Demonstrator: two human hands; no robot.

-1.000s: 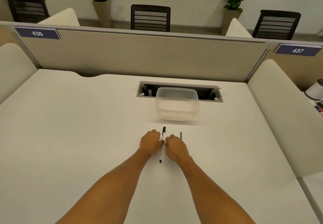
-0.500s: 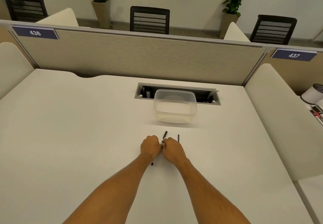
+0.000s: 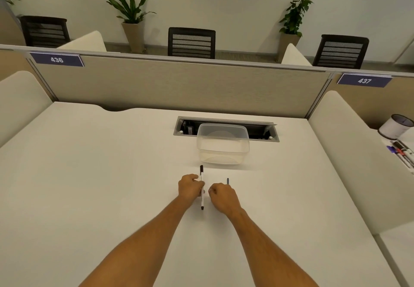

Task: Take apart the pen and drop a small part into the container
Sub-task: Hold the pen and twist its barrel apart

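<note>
Head view of a white counter (image 3: 89, 186) bounded at the rear by a beige partition (image 3: 179, 85) and at both sides by rounded cream dividers. The left hand (image 3: 190, 187) grips the pen (image 3: 202, 188), its fingers (image 3: 197, 178) curled round the middle of the white barrel; the pen lies roughly along the line of sight, its black end pointing toward the container (image 3: 223, 144) and its near tip showing below the hand. The right hand (image 3: 221, 196) sits just beside the pen, apart from it, with curled fingers; whether it holds a small part cannot be told, since the fingertips are turned away from the camera. A short dark piece (image 3: 227, 181) lies on the counter just beyond the right hand's knuckles, too small to identify. The clear, lidless container stands near the pen's far end, between the hands and a recessed cable slot (image 3: 226, 129), whose front edge it partly covers. Bare counter surface extends broadly to the left of the hands and more narrowly to the right, up to the right divider (image 3: 349, 152). Beyond that divider a white cup (image 3: 395, 126) and some markers (image 3: 403, 152) are cut off by the frame edge. Both forearms leave the frame at the bottom edge.
</note>
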